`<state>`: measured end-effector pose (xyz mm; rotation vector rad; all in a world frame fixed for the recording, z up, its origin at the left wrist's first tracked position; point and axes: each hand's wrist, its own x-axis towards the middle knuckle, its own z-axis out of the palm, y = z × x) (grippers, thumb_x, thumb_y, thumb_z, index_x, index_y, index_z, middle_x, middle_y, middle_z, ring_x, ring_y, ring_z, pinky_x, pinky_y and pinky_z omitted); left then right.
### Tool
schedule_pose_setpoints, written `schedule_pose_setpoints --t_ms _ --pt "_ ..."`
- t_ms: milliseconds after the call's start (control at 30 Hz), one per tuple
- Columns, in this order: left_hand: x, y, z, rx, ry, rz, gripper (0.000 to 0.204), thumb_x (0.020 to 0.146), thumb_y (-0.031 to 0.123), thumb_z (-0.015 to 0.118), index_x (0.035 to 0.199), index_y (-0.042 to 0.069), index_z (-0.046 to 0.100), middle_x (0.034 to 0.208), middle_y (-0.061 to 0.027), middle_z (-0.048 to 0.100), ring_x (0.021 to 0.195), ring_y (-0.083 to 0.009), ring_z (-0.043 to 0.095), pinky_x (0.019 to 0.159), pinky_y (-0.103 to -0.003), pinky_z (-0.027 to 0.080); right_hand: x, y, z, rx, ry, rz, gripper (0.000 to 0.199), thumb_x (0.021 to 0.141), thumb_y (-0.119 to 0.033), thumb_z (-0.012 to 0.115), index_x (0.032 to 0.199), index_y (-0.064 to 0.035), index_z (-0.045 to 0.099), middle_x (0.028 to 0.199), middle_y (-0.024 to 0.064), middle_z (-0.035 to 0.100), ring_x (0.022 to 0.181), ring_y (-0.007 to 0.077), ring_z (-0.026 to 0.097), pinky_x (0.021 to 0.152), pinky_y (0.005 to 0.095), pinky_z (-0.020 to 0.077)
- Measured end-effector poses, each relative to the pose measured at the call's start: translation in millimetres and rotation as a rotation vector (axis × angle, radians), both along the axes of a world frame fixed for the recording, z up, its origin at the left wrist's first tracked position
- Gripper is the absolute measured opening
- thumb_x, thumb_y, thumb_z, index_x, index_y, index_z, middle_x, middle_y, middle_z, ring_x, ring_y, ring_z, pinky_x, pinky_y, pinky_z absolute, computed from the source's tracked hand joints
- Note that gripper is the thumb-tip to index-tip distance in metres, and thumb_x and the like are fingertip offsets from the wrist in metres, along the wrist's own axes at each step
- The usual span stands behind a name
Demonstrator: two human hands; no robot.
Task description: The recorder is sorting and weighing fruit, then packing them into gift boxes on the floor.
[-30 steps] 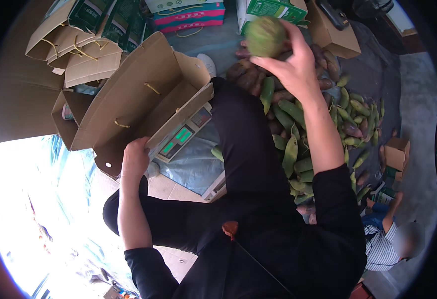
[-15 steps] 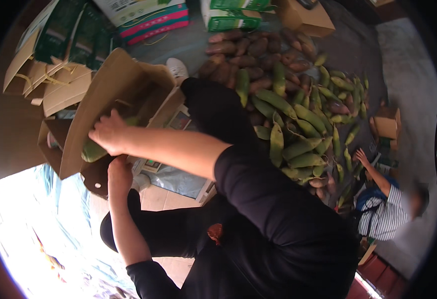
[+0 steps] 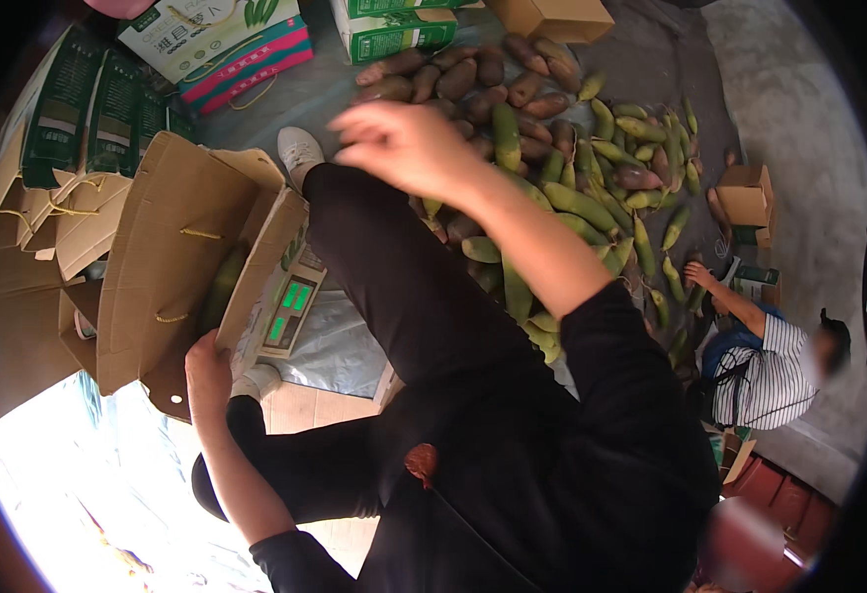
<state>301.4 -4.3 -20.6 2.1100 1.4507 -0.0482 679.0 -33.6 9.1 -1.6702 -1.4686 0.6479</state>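
My left hand [image 3: 208, 376] grips the near lower edge of an open brown cardboard box [image 3: 152, 267] that has yellow cord handles. A green radish-like vegetable [image 3: 222, 289] lies inside it, partly hidden by the wall. The box rests against a digital scale [image 3: 290, 308] with lit green figures. My right hand [image 3: 394, 143] is in the air, its fingers apart and slightly blurred, nothing in them. Beneath and beyond it spreads a pile of long green radishes [image 3: 577, 203], beside dark reddish-brown root vegetables [image 3: 488, 67].
Green-and-brown carton bags [image 3: 87, 128] stand at the left. Printed gift boxes [image 3: 206, 44] and green cartons [image 3: 394, 35] stand at the far side. Small brown boxes [image 3: 747, 198] lie right. A person in a striped shirt [image 3: 765, 381] reaches toward the pile from the right.
My right hand has left the box and swung right to above the pile, leaving the green vegetable inside. My left hand stays on the box edge. The scale's display now shows more fully.
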Motion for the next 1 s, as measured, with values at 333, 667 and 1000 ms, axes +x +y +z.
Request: schedule_pose_setpoints --t_ms 333,667,1000 --pt "9.4 0.1 5.3 0.016 0.019 -0.018 0.028 0.075 -0.003 0.05 0.101 -0.004 0.06 0.089 -0.0263 0.061 0.088 -0.0415 0.058 0.077 -0.044 0.045 225.2 -282.3 -157.1 -0.481 -0.333 -1.368 0.059 0.073 -0.031 0.073 0.117 0.0028 0.054 0.11 0.0189 0.06 0.103 0.0298 0.058 0.087 0.0361 0.0452" --pt "8.4 1.8 -0.4 -0.07 -0.009 0.026 0.03 0.075 -0.003 0.048 0.103 -0.004 0.059 0.088 -0.0266 0.061 0.087 -0.0421 0.058 0.077 -0.043 0.045 224.0 -370.9 -231.3 -0.508 0.379 -1.781 0.059 0.07 -0.017 0.079 0.119 0.0006 0.05 0.115 0.0171 0.057 0.099 0.0275 0.058 0.081 0.0357 0.0466" --pt "1.5 -5.5 17.5 -0.034 -0.019 0.073 0.03 0.074 -0.003 0.049 0.101 -0.003 0.061 0.089 -0.0261 0.061 0.088 -0.041 0.059 0.078 -0.041 0.045 137.5 -208.9 -171.0 -0.433 -0.073 -0.943 0.062 0.06 0.0 0.074 0.116 -0.0042 0.048 0.112 0.0202 0.057 0.103 0.038 0.055 0.087 0.0398 0.0444"
